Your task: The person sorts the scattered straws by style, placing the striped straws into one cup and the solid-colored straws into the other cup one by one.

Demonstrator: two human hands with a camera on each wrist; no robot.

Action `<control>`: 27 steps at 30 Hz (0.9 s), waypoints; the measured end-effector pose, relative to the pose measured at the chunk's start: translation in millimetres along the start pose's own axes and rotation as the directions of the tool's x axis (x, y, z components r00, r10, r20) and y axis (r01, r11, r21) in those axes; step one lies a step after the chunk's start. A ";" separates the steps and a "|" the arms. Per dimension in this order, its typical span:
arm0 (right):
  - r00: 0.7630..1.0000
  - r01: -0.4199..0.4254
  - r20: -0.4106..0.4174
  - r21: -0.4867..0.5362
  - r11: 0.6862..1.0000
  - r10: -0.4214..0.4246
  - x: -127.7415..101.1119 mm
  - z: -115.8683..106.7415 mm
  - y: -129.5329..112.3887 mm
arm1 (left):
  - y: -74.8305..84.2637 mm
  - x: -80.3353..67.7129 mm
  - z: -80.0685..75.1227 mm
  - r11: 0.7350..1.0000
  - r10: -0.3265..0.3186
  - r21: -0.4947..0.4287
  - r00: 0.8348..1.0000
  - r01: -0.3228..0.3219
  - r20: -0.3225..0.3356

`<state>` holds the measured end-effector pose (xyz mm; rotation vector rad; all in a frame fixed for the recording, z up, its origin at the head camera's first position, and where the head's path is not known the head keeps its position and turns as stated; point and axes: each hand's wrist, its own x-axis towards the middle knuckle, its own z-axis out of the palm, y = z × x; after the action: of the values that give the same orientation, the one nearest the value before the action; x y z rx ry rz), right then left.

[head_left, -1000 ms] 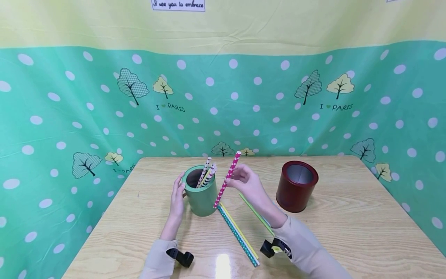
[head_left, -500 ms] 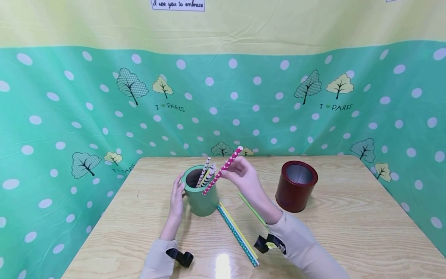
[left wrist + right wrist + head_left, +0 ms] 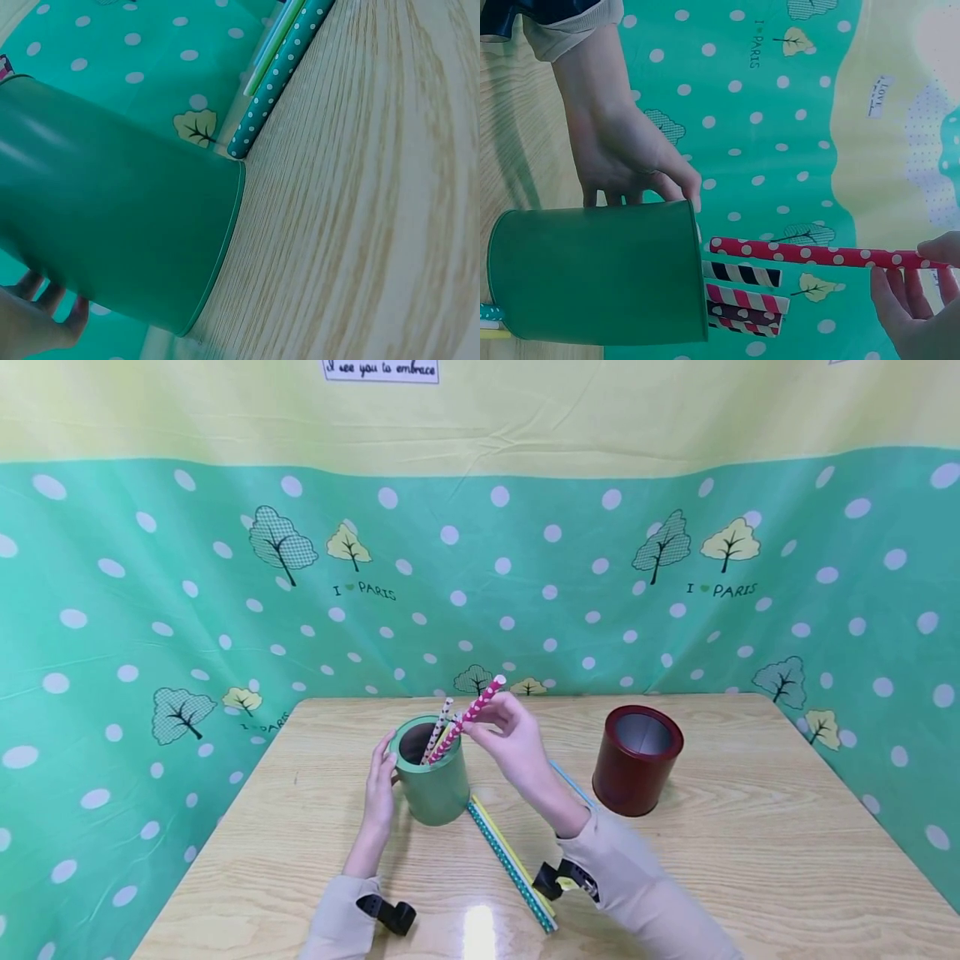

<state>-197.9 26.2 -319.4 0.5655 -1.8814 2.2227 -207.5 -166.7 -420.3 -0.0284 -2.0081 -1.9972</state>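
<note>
- A red polka-dot straw [image 3: 471, 713] is pinched in the right hand [image 3: 508, 742], its lower end poised at the mouth of the green can [image 3: 432, 774], just above the rim.
- The green can, standing on the bench [image 3: 750, 860], is steadied by the left hand [image 3: 380, 785], fingers laid against its side.
- Striped straws [image 3: 744, 296] are already held inside the can.
- More straws [image 3: 510, 860] are left lying just right of the can.
- The straw could likely be snagged on the rim or the crowded straws, and the can tipped.

The round green cup [image 3: 431, 777] has a smooth matt coat. The red cylindrical tin [image 3: 637, 760] shows a dull metal lining. The polka-dot pink paper straw [image 3: 468, 717] looks matt. The light wood-grain table [image 3: 750, 860] is glossy.
</note>
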 end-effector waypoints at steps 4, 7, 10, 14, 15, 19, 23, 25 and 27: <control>1.000 0.012 0.001 0.009 1.000 -0.012 -0.5 3.6 3.1 | -0.3 0.2 0.3 1.000 -0.002 0.000 1.000 0.002 -0.005; 1.000 0.020 0.007 0.022 1.000 -0.020 -0.2 6.7 5.2 | -1.0 0.2 0.0 1.000 -0.004 0.005 1.000 0.004 -0.008; 1.000 0.021 0.009 0.025 0.999 -0.021 0.0 9.6 6.8 | -1.5 0.4 -0.1 1.000 -0.004 0.008 1.000 0.004 -0.009; 1.000 0.017 0.006 0.027 0.999 -0.017 0.2 12.7 9.9 | -1.3 0.1 0.4 1.000 -0.005 0.000 1.000 0.005 -0.008; 1.000 0.018 0.006 0.028 0.999 -0.019 0.4 13.4 10.7 | -1.1 0.0 0.6 1.000 -0.005 -0.001 1.000 0.005 -0.008; 1.000 0.028 0.011 0.017 0.999 -0.028 1.2 14.5 14.6 | -1.4 -0.5 0.9 1.000 -0.007 0.000 1.000 0.007 -0.012; 1.000 0.022 0.018 -0.010 1.000 -0.022 0.1 12.3 17.4 | -5.3 1.2 0.2 1.000 -0.017 0.008 1.000 0.017 -0.016; 1.000 0.009 0.023 -0.029 1.000 -0.008 -1.1 9.3 19.3 | -8.8 3.2 -0.4 1.000 -0.022 0.011 1.000 0.022 -0.016; 1.000 -0.005 0.027 -0.049 0.999 0.006 -2.8 5.4 21.4 | -15.7 6.5 -1.9 1.000 -0.022 0.013 1.000 0.023 -0.017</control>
<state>-202.3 17.2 -339.3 0.5858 -1.9466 2.1770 -216.9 -170.3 -434.2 0.0138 -2.0197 -1.9912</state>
